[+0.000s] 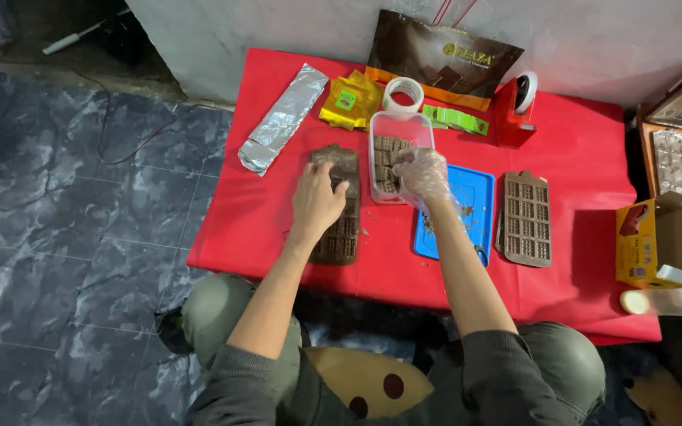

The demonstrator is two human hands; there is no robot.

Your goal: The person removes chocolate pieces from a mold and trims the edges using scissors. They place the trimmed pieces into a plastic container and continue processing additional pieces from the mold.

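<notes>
left hand (317,201) bare, fingers spread flat on brown chocolate mould (339,207) on red worktop (578,150), gloved right hand (422,175) curled over clear plastic container (399,154) of chocolate pieces just beside it, grasp unclear.

Brown pouch (440,59) against wall; yellow packet (350,101) nearby; yellow carton (647,241) right.

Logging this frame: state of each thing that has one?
left hand: bare, pressing on brown mould
brown mould: under left hand
right hand: gloved, at clear tub
clear tub: open, holds brown pieces
second mould: lying flat, untouched
blue tray: crumbs on it
cardboard box: flap open
</notes>
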